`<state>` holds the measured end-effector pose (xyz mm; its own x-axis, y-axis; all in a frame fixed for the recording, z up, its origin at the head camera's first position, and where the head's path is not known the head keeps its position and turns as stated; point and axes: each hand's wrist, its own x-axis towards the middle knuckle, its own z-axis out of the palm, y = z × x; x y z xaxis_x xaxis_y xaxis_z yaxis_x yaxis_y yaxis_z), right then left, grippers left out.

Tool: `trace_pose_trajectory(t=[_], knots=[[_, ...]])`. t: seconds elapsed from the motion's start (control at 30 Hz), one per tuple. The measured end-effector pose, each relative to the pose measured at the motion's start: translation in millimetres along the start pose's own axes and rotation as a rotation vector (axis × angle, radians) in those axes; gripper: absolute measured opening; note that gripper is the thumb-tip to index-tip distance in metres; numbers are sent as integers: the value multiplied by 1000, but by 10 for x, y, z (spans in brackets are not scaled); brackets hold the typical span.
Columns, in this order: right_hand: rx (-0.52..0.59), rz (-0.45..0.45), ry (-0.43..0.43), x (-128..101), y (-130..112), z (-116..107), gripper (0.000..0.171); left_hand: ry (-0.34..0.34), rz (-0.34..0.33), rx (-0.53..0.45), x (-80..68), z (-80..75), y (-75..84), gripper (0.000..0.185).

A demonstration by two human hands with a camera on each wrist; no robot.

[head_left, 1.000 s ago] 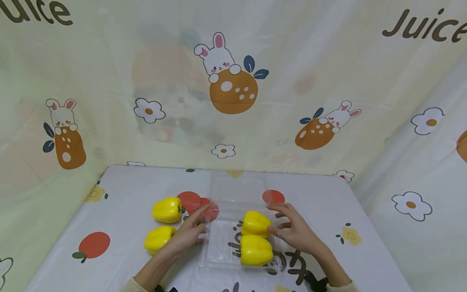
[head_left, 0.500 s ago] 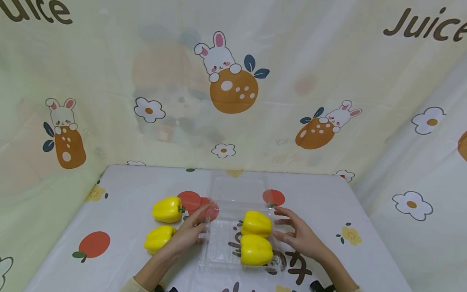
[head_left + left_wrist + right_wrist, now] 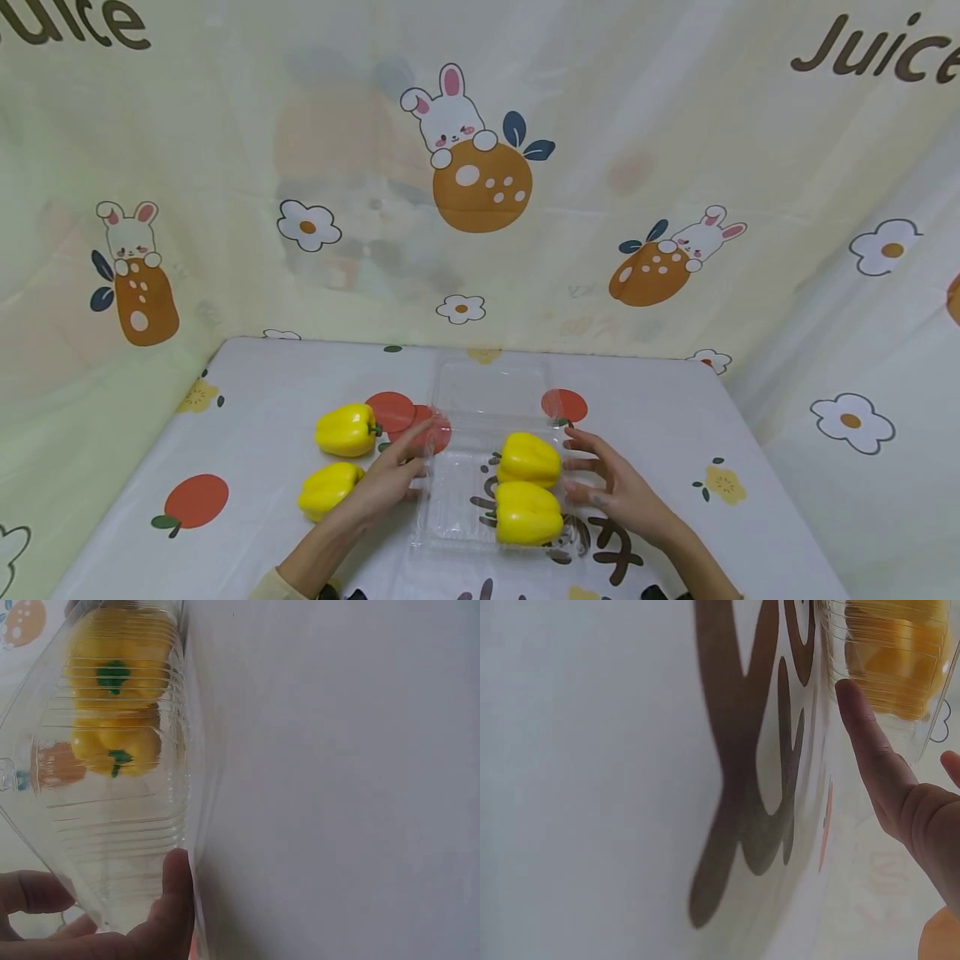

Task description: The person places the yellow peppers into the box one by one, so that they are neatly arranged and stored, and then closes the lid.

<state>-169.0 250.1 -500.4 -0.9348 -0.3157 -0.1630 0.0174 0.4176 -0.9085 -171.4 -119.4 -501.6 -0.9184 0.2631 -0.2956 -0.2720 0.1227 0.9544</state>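
A clear plastic clamshell box (image 3: 448, 504) lies with its lid (image 3: 487, 387) folded back, away from me. Two yellow bell peppers, a far one (image 3: 529, 460) and a near one (image 3: 528, 514), sit in its right half, stems to the left. My left hand (image 3: 384, 483) rests along the box's left side; in the left wrist view its thumb (image 3: 176, 881) touches the clear wall. Beside the right wall is my right hand (image 3: 622, 492), fingers loosely bent and holding nothing. The right wrist view has its thumb (image 3: 866, 727) at the wall, contact unclear.
Two more yellow bell peppers lie left of the box: one farther back (image 3: 345, 430), the other (image 3: 330, 490) partly behind my left forearm. A white printed cloth (image 3: 247, 425) covers the table. A patterned curtain (image 3: 360, 275) stands behind and at both sides.
My right hand has drawn slightly away from the far pepper, to the right of the box, its fingers coming off it. The left hand and the peppers stay where they were.
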Motion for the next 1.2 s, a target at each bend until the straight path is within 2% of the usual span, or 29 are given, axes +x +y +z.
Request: trace_pose_trajectory(t=[0.33, 0.67, 0.97, 1.2], knots=[[127, -11, -94, -39, 57, 16, 78, 11, -7, 15, 0, 8, -7, 66], [172, 32, -86, -25, 82, 35, 77, 19, 6, 16, -2, 22, -20, 66], [199, 56, -115, -27, 74, 37, 74, 48, 7, 49, -9, 51, -21, 64], [225, 82, -107, -19, 41, 57, 78, 42, 26, 57, -35, 57, -13, 64]])
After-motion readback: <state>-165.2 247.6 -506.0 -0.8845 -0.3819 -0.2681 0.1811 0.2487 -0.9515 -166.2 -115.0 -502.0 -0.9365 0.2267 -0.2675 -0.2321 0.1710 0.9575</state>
